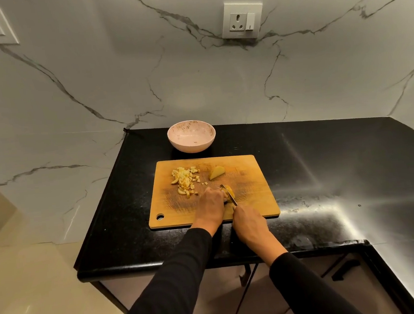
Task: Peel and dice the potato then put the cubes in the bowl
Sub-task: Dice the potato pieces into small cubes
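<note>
A wooden cutting board (250,198) lies on the black counter. Several small potato cubes (185,179) are heaped on its left part, and a peeled potato wedge (216,172) lies near its middle back. My left hand (210,205) holds another potato piece (230,194) down on the board, mostly hiding it. My right hand (251,224) grips a knife (228,195) whose blade lies against that piece's right side. A pale pink bowl (191,136) stands behind the board with no cubes in it.
The black counter (328,170) runs on to the right and ends in a front edge just below my wrists. A marble wall with a socket (241,20) rises behind the bowl. The floor lies to the left.
</note>
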